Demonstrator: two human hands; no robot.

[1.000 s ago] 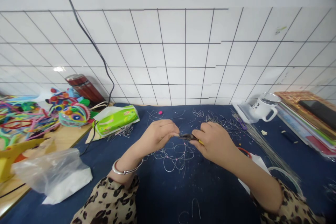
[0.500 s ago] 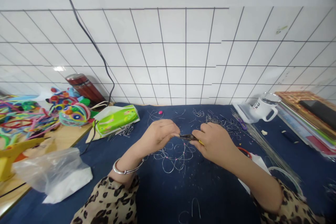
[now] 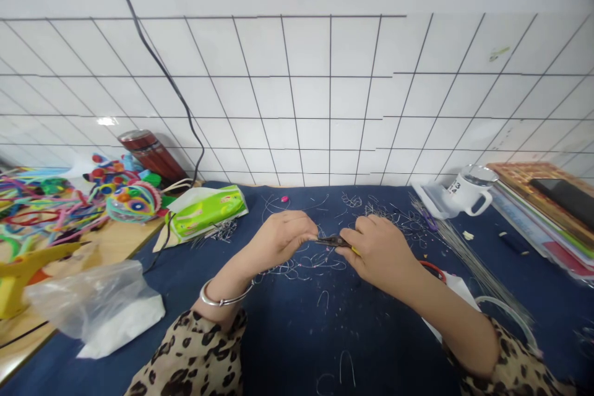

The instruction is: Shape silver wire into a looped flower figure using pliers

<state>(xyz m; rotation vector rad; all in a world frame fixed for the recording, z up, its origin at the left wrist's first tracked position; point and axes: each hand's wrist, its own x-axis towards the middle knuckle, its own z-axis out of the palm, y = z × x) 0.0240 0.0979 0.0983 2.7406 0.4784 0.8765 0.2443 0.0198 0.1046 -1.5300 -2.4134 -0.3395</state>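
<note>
My left hand [image 3: 277, 239] is closed in a pinch on the end of a looped silver wire piece [image 3: 306, 265] strung with tiny pink beads. My right hand [image 3: 378, 250] is closed round small pliers [image 3: 332, 240] with yellow handles; the dark jaws point left and meet the wire at my left fingertips. Both hands hover just above the dark blue cloth [image 3: 297, 334]. The wire loops hang low and flat under the hands. A silver bangle [image 3: 223, 300] sits on my left wrist.
Loose wire scraps [image 3: 394, 213] and a bundle of straight wires [image 3: 468, 260] lie right of the hands. A white mug [image 3: 466, 189], stacked books [image 3: 547, 204], green tissue pack [image 3: 206, 210], plastic bag [image 3: 93, 303], colourful pipe-cleaner crafts [image 3: 69, 204] and a red flask [image 3: 151, 154] surround the cloth.
The looped wire piece has tipped from hanging down in open loops to lying flatter and closer under the hands. Both hands stay nearly where they were.
</note>
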